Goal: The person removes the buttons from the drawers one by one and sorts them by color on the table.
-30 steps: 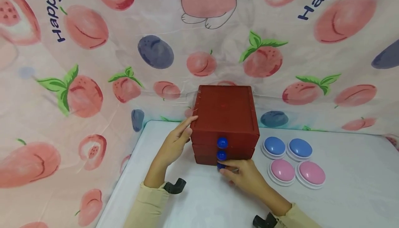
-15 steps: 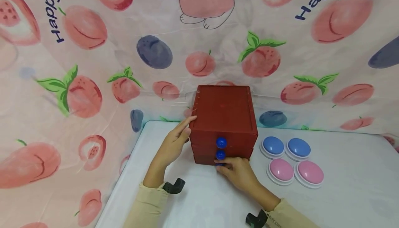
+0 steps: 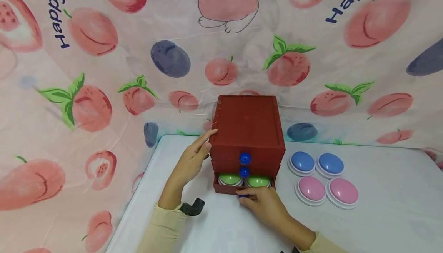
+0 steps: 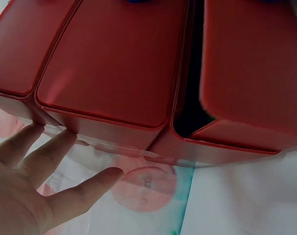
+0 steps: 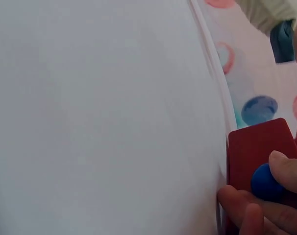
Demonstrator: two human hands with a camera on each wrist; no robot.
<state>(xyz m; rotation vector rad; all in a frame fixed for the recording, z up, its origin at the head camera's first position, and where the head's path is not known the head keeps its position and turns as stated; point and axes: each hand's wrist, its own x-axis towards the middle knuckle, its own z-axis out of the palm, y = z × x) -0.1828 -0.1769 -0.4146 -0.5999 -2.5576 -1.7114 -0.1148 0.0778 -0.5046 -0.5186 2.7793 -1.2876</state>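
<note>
Red bottom drawer [image 3: 242,188] part-open, knob [image 5: 266,182] seemingly in right hand [image 3: 264,205].

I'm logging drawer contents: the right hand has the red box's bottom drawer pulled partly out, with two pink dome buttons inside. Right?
Not quite. The head view shows two green dome buttons inside the bottom drawer; the right hand does pinch its blue round knob.
</note>
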